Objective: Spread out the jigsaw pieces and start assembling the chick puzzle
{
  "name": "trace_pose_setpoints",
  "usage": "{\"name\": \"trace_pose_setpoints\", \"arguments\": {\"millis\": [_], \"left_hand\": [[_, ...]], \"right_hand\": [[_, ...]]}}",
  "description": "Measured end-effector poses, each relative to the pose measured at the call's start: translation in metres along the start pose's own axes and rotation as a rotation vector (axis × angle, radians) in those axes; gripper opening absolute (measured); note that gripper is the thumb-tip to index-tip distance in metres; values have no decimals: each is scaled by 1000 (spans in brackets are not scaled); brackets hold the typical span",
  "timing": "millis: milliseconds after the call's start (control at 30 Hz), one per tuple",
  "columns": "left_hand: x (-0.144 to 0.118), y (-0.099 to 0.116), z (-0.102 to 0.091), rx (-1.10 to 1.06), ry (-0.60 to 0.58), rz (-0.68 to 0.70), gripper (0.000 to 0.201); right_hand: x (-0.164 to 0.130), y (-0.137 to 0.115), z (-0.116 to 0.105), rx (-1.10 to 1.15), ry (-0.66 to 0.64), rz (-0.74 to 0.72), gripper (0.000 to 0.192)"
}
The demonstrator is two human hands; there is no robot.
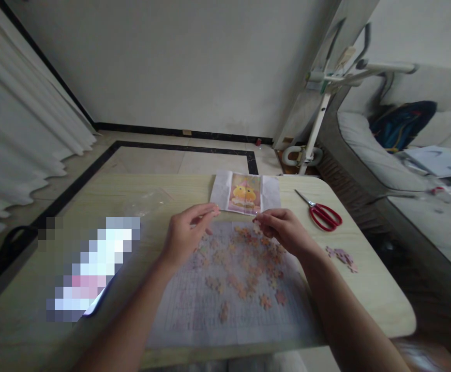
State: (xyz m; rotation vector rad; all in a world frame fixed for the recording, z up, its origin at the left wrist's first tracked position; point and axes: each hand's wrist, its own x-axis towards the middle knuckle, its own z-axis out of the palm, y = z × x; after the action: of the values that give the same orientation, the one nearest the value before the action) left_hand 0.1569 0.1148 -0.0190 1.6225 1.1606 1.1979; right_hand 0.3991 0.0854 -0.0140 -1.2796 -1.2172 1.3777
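Note:
Several loose pink and orange puzzle pieces (249, 263) lie scattered over a gridded sheet (194, 310) on a light wooden table (380, 294). My left hand (186, 232) hovers over the sheet's far left part and pinches a small puzzle piece (214, 210) at its fingertips. Over the far right part, my right hand (283, 230) pinches another small piece (256, 223). Just beyond both hands lies a reference picture (244, 194) of a yellow cartoon figure on white paper.
Red-handled scissors (322, 213) lie at the right back of the table. A small cluster of joined pieces (344, 257) sits near the right edge. A clear plastic bag (148, 202) lies at the left back. A grey sofa (369, 150) stands on the right.

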Motion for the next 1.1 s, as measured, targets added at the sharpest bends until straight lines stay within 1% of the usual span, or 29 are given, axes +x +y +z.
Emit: {"name": "trace_pose_setpoints", "arguments": {"millis": [100, 167, 333, 467, 533, 667, 800, 867, 1000, 1100], "left_hand": [[-2, 12, 5, -120, -97, -79, 14], [-4, 18, 8, -172, -136, -109, 13], [-8, 24, 13, -185, -169, -141, 16], [-9, 24, 15, -195, -199, -129, 15], [-10, 25, 15, -206, -194, -123, 13], [-11, 26, 15, -230, -142, -109, 12], [-13, 28, 15, -248, -162, -111, 13], [-14, 28, 16, -271, -155, -121, 13], [-14, 27, 19, -358, -91, -161, 15], [-13, 27, 18, -374, -62, -172, 16]], "right_hand": [[-1, -1, 6, 71, 31, 2, 32], [-1, -1, 11, 126, 53, 39, 32], [-2, -3, 25, 293, 80, 121, 30], [-4, -1, 36, 317, 77, 74, 26], [-5, 1, 40, 320, 94, 52, 24], [-6, 5, 45, 344, 130, 56, 24], [-6, 5, 50, 381, 199, 92, 27], [-6, 4, 51, 410, 210, 114, 27], [-7, 2, 53, 452, 179, 157, 26], [-8, 1, 52, 493, 118, 182, 23]]}}
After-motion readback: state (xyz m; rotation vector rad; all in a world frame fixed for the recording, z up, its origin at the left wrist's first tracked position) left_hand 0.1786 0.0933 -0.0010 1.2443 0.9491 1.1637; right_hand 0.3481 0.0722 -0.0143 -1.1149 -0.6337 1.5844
